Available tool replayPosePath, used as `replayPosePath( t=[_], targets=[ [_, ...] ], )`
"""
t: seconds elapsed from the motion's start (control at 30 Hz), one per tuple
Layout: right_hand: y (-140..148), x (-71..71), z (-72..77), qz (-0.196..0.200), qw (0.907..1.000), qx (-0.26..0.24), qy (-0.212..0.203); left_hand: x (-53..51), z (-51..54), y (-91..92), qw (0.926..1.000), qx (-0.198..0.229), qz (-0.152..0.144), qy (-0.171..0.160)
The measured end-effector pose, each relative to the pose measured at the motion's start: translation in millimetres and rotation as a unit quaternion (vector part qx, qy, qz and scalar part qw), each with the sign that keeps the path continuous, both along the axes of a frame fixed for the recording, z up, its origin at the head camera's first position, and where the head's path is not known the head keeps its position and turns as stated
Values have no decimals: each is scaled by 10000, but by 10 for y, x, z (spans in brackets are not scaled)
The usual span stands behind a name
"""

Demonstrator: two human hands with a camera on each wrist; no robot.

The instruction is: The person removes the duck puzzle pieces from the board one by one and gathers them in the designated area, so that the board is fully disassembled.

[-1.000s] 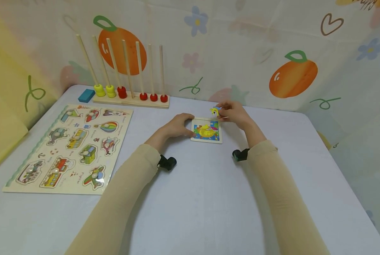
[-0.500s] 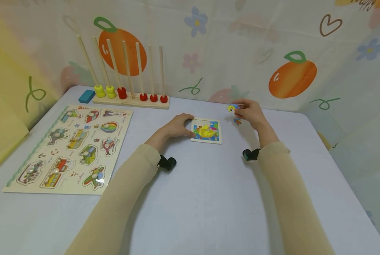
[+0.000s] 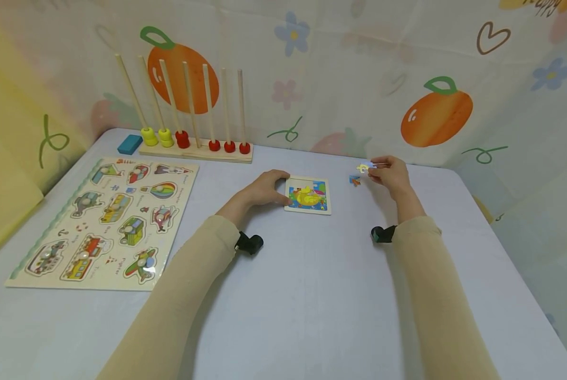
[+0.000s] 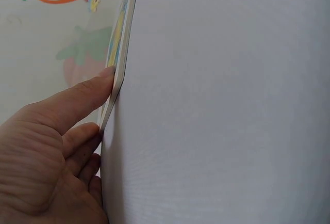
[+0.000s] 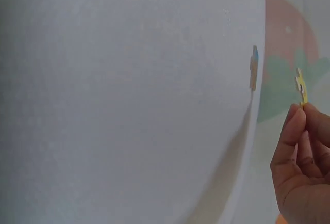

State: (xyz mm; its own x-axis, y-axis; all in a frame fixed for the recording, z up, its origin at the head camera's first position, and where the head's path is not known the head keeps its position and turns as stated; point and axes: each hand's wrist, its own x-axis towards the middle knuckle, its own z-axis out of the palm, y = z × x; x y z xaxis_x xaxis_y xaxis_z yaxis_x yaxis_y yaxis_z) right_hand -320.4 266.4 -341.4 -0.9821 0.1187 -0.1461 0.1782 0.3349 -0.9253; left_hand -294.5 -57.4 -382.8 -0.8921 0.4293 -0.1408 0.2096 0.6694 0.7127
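My right hand (image 3: 394,177) pinches a yellow and blue jigsaw piece (image 3: 363,168) between thumb and fingertips, above the far part of the table; in the right wrist view the yellow piece (image 5: 301,87) stands edge-on at the fingertips. Just below it a blue and orange jigsaw piece (image 3: 355,180) lies on the cloth. My left hand (image 3: 266,187) holds the left side of a small framed jigsaw puzzle (image 3: 307,196) showing a yellow animal. Its thumb touches the frame's edge in the left wrist view, the other fingers bent beside it. The picture's upper left shows bare backing.
A peg board (image 3: 93,221) with vehicle pieces lies on the left. Behind it stand a wooden bead rack (image 3: 195,151) with tall rods and a blue block (image 3: 129,144). A patterned curtain (image 3: 340,79) hangs behind the table's far edge.
My right hand has moved right, away from the framed puzzle, carrying the jigsaw piece and turning it. The loose piece on the table has come into full sight. My left hand stays put.
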Motion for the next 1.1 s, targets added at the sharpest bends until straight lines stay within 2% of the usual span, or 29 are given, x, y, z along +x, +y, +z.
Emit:
replayPosePath(
  t=[0.17,0.3,0.63,0.9,1.1],
  targets=[
    [64,11,-41,-426,9983,254,-312,9,2,-1,10000,1,18,-3],
    [95,21,-63,-592,9951,559,-562,4,-7,0,10000,-11,-3,53],
    [137,27,-80,-497,9909,818,-952,-3,-11,-5,9999,-24,-26,97],
    [123,54,-66,-420,9846,1409,-950,-18,-31,-4,10000,-17,-24,85],
    [145,55,-85,-365,9856,1432,-828,-13,-27,-3,9999,-4,-36,113]
  ],
)
